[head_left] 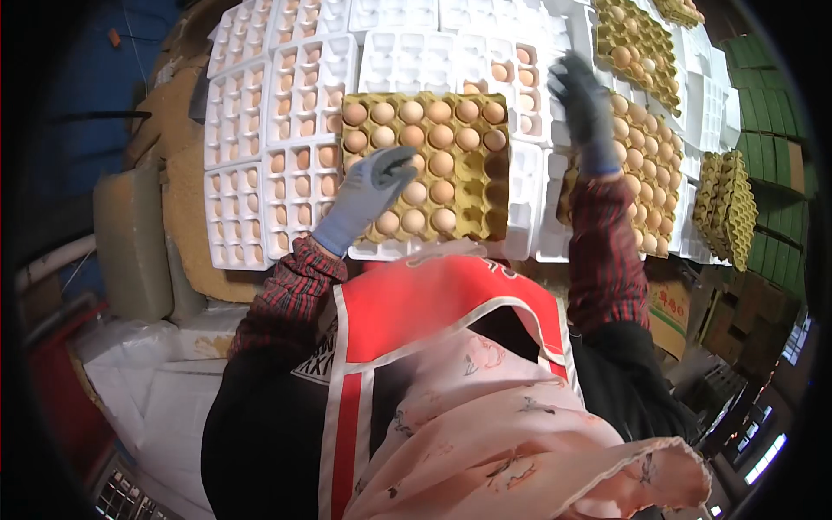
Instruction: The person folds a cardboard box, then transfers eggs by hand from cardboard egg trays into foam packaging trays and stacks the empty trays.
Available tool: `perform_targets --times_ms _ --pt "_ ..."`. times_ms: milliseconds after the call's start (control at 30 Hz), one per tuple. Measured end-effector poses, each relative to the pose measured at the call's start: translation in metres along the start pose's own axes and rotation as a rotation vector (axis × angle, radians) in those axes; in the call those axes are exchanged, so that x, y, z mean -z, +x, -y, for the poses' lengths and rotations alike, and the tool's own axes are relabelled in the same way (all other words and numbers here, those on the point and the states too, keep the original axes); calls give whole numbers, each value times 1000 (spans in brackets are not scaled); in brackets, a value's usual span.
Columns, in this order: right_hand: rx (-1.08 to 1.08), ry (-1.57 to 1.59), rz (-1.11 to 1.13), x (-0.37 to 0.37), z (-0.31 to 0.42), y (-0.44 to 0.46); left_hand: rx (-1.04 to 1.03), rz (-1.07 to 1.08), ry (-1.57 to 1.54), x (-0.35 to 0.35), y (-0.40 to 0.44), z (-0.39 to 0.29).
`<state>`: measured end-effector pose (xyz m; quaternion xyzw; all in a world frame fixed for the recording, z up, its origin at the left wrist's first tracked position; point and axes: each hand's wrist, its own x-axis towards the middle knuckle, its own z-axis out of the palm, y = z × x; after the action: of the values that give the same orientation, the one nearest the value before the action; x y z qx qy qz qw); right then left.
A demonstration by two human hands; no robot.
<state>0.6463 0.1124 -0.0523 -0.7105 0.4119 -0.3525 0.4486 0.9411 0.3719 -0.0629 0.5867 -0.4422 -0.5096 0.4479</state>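
Note:
A brown pulp egg tray point(490, 195) lies before me, with eggs in many cups and bare cups at its lower right. My left hand point(374, 186), in a grey glove, reaches over the tray's left side. Its fingers and thumb curl about an egg point(418, 163); the palm hides the cups beneath. My right hand point(582, 100), in a dark grey glove, is farther forward and to the right, beside a white foam tray point(539, 113) holding several eggs. Its fingers are stretched out, slightly blurred, with no egg visible in them.
White foam trays filled with eggs point(301, 162) cover the left side. Foam trays with bare cups point(407, 62) stand behind the pulp tray. More egg-filled pulp trays point(642, 165) sit at right, near a stack of pulp trays point(724, 208). A cardboard box point(669, 316) stands below the right edge.

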Motion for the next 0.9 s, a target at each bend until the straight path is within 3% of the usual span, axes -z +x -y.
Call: perform_targets --times_ms 33,67,133,267,367,467,500,600,633,667,733,800,867,900 --pt "352 -285 103 -24 12 -33 -54 23 232 -8 -6 -7" --pt "-282 363 47 -57 34 -69 -79 92 452 -14 -10 -10" --pt "-243 19 195 -86 31 -131 -270 146 714 -26 -22 4" --pt "116 -472 496 -116 47 -184 -197 240 1251 -42 -60 8" --pt "334 -673 419 -138 39 -202 -494 25 1489 -50 -75 51" --pt "365 -701 468 -148 28 -209 -298 210 1582 -47 -67 50" --pt "370 -578 439 -143 28 -208 -321 148 1162 -40 -65 36" --pt "-105 232 140 -134 17 -202 -333 -86 593 -23 -68 13" --pt "-266 321 145 -131 22 -191 -394 -179 464 -19 -61 17" --pt "52 -61 208 -124 31 -181 -352 -112 407 -14 -52 21" --pt "163 -437 373 -138 41 -167 -152 19 806 -31 -38 11" --pt "250 -947 459 -164 31 -163 -281 55 1566 -54 -18 44" --pt "244 -906 428 -168 25 -161 -220 58 1673 -60 -14 44" --pt "145 -661 413 -161 23 -158 -261 49 1558 -52 -12 45"
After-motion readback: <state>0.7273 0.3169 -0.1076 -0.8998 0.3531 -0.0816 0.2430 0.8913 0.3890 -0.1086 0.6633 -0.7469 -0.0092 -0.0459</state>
